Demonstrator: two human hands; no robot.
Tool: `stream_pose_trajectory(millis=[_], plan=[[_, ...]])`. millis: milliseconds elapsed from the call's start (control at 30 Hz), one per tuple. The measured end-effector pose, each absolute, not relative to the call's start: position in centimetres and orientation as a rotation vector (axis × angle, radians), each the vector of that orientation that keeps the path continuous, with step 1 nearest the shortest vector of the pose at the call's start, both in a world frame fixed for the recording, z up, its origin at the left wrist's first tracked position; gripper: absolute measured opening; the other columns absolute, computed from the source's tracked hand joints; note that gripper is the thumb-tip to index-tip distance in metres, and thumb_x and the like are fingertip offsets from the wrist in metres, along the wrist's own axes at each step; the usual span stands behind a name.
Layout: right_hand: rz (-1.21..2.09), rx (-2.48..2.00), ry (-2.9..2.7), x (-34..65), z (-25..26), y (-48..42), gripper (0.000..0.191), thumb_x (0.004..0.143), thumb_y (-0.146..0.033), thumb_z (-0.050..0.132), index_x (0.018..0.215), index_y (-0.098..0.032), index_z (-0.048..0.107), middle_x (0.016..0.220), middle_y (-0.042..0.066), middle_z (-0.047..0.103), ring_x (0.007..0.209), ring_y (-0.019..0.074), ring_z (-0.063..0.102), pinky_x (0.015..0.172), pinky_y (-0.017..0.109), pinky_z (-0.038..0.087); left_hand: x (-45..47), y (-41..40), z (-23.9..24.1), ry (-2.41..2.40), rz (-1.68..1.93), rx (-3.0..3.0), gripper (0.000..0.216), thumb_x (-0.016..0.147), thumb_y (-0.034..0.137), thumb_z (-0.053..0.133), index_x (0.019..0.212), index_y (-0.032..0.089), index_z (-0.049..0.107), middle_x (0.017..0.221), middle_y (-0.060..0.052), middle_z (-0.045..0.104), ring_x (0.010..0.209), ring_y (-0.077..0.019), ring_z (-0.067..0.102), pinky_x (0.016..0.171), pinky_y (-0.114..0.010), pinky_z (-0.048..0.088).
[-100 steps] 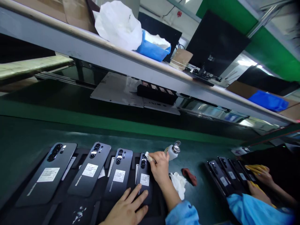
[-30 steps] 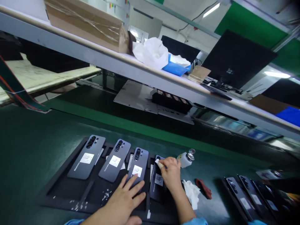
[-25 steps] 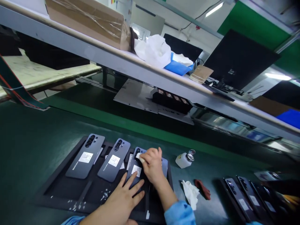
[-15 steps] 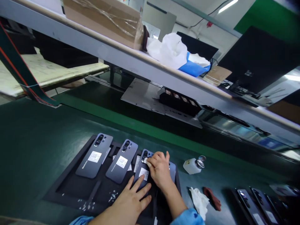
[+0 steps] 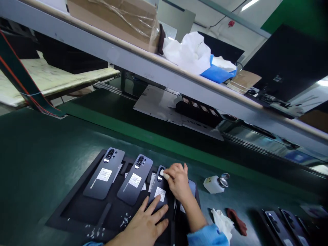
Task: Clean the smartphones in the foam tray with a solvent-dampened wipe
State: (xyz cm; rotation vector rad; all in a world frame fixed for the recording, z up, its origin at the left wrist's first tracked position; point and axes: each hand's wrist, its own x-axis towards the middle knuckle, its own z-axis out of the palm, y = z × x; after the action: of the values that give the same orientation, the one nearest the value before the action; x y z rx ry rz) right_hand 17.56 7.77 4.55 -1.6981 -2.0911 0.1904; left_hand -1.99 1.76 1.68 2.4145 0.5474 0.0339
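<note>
Between the fingertips of my right hand [image 5: 177, 179] is a small white wad [image 5: 166, 175], cloth or cotton, pressed at the camera area of a blue-grey smartphone [image 5: 154, 194] that lies back up. My left hand [image 5: 147, 222] is spread, its fingertips on that phone's lower end beside the white label. Two similar phones [image 5: 135, 179] [image 5: 105, 173] lie to the left in the black foam tray [image 5: 74, 208]. A further phone [image 5: 192, 186] is partly hidden behind my right forearm.
Right of the tray stand a white pump bottle [image 5: 215, 183], a crumpled white cloth [image 5: 222, 223] and a dark red cloth [image 5: 237, 221] on the green mat. More phones [image 5: 279, 225] lie at the far right. A shelf [image 5: 143, 61] with a cardboard box crosses above the bench.
My right hand and the white wad have shifted slightly over the phone's camera area. My left hand stays spread on the phone. The whole view has moved a little.
</note>
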Motion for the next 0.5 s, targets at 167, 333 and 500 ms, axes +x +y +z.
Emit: stream_pose_trajectory(millis=[167,333,500], plan=[[0.174,-1.622,-2.039,16.3,3.0,4.5,0.015,0.089,-0.019,0.057,0.09,-0.029,0.068,0.083,-0.002,0.062,0.094,0.0177,0.05,0.109,0.052,0.007,-1.8,1.7,1.6,0.563,0.057,2.377,0.06,0.085,0.014,0.057,0.142,0.027,0.044,0.155,-0.007,0.023,0.142,-0.0399,0.01,0.108,-0.071,0.017],[0.069,-1.616,-2.075,14.7,2.9,8.1,0.02,0.087,-0.016,0.058,0.093,-0.031,0.069,0.086,-0.002,0.063,0.1,0.019,0.047,0.11,0.054,0.0,-1.8,2.1,2.7,0.548,-0.049,2.375,0.066,0.08,0.017,0.061,0.143,0.025,0.041,0.155,-0.008,0.02,0.142,-0.0426,0.008,0.106,-0.073,0.014],[-0.033,-1.763,-1.876,16.7,2.4,9.0,0.02,0.087,-0.016,0.056,0.094,-0.027,0.07,0.091,0.001,0.064,0.1,0.0202,0.048,0.109,0.054,0.005,-1.9,2.0,2.0,0.533,-0.019,2.393,0.063,0.084,0.019,0.06,0.143,0.027,0.041,0.155,-0.007,0.021,0.142,-0.0414,0.007,0.107,-0.072,0.016]])
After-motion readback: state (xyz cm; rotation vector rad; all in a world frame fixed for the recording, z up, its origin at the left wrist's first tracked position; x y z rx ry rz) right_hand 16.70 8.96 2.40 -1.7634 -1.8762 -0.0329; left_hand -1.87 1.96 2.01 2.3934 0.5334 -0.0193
